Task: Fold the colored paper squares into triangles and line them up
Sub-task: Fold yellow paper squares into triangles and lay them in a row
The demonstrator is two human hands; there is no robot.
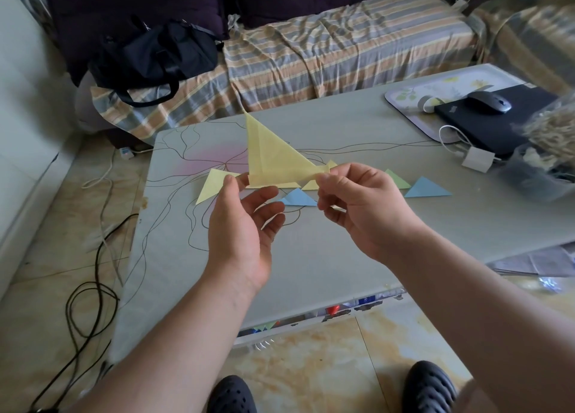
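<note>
both hands, left hand [239, 226] and right hand [357, 204], pinch the yellow triangle's [273, 157] lower corners above the table [311, 257].

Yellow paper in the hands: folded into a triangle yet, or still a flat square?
Folded. The yellow paper is a triangle with layered edges, pinched at its lower corners by the left hand and right hand above the table.

folded triangles [427, 188] lie in a row mid-counter [311, 257]; a tray [404, 101] with laptop [485, 126] and mouse [488, 103] sits far right; bed [311, 54] behind.
</note>
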